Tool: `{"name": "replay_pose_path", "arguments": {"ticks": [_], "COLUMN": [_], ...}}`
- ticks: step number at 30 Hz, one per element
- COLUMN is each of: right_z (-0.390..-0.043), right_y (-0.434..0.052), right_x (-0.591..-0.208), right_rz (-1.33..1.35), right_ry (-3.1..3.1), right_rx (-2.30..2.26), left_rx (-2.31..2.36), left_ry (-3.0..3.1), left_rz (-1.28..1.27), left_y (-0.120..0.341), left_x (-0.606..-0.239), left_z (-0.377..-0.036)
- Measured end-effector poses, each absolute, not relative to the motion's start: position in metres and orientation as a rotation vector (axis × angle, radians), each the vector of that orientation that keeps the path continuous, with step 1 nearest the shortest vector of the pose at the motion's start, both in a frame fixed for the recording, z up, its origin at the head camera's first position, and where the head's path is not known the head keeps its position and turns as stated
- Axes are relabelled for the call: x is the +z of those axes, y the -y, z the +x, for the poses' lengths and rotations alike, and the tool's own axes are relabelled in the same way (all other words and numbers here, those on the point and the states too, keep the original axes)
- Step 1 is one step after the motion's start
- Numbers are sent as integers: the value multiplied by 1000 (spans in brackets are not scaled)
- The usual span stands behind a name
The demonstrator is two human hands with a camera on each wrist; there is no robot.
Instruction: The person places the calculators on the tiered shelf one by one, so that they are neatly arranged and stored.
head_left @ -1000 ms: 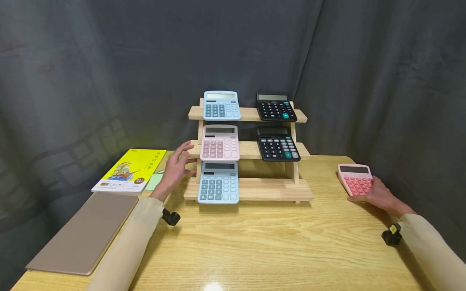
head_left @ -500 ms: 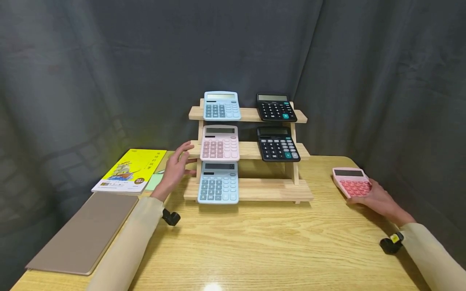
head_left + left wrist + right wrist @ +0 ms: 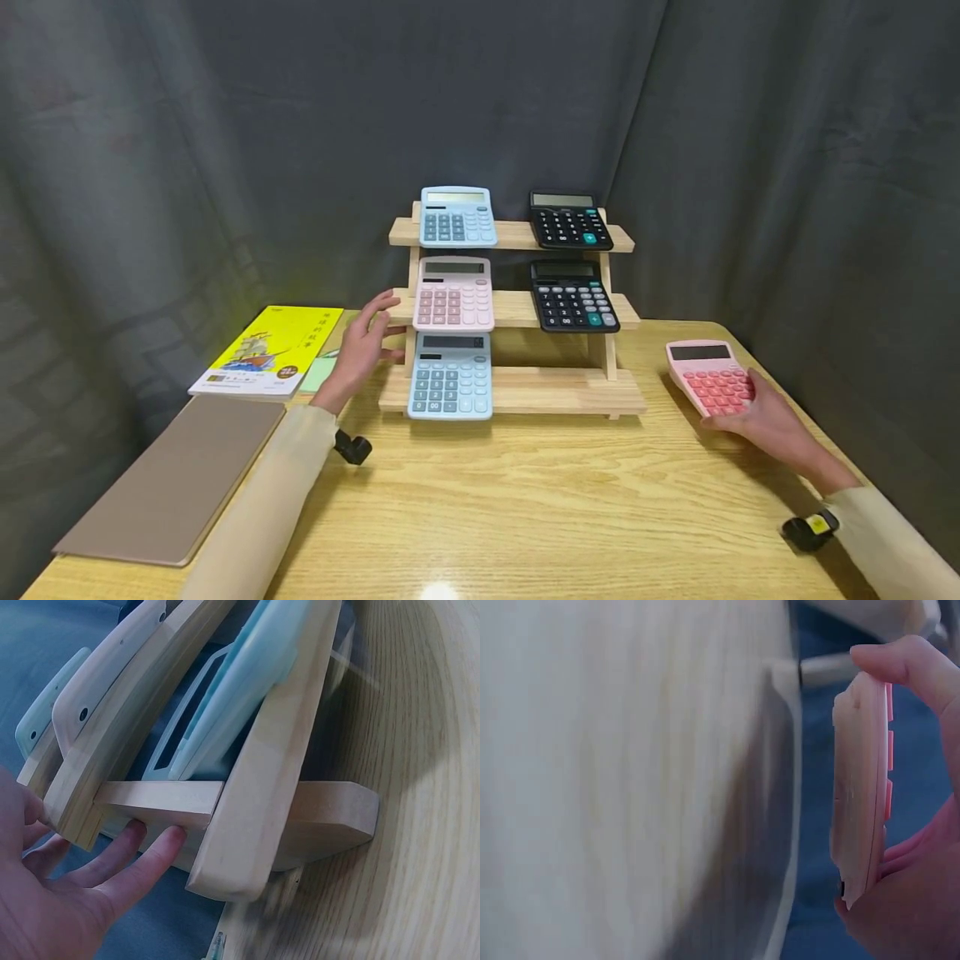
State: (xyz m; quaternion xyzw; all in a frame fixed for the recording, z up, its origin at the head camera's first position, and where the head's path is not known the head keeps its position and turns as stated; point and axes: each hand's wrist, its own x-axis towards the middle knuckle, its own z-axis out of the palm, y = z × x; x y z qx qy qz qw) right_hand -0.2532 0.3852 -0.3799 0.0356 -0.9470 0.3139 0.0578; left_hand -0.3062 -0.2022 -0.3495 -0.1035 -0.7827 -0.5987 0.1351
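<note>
Head view: right hand (image 3: 772, 421) gripping pink calculator (image 3: 708, 377) off tabletop (image 3: 525, 500); left hand (image 3: 360, 346) flat, fingers straight, bracing rack (image 3: 517, 392); advisable: keep level, aim bottom tier's free right side.

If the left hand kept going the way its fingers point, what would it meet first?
The left hand already touches the wooden rack at its left side; pushing on, it would likely reach the pink calculator on the middle shelf, though depth is unclear.

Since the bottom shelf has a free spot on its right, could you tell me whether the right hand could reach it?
Probably yes: the right hand, holding the pink calculator, has only bare table between it and the rack.
</note>
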Motion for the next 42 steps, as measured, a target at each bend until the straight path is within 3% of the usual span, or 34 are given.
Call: {"name": "replay_pose_path", "arguments": {"ticks": [19, 32, 42], "right_z": [-188, -202, -217], "right_y": [-280, -225, -202], "right_x": [-351, -361, -365], "right_rz": [305, 421, 357], "right_ry": [2826, 2808, 2761], "right_rx": [951, 1008, 1040], "left_rx": [-1742, -1762, -1743], "left_ry": [2269, 2249, 2272], "left_rz": [-307, -321, -306], "left_y": [203, 203, 203], "left_x": [-349, -349, -347], "left_z": [-306, -307, -305]}}
